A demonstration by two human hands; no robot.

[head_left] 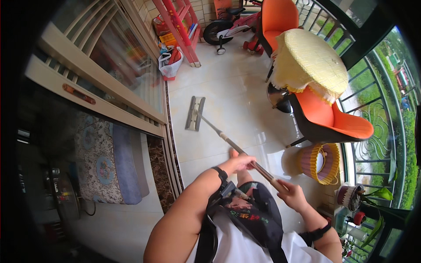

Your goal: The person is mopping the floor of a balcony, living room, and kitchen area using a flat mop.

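Left hand [243, 162] and right hand [293, 196] clasp mop [229, 140] mid-frame; floor [219, 83] mopping seemingly underway, amount left unclear.

We could pass over the glossy pale floor tiles [241, 103] between the flat grey rectangular mop head [192, 113] and the orange-and-black shell chair [319, 115]; a round purple-and-yellow container [308, 160] obstructed our right, a beige-framed glass door [103, 79] our left.

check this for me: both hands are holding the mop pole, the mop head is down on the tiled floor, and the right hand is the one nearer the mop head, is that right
Not quite: in the head view the left hand is nearer the mop head, not the right hand. Both do hold the mop pole, and the mop head is on the tiled floor.
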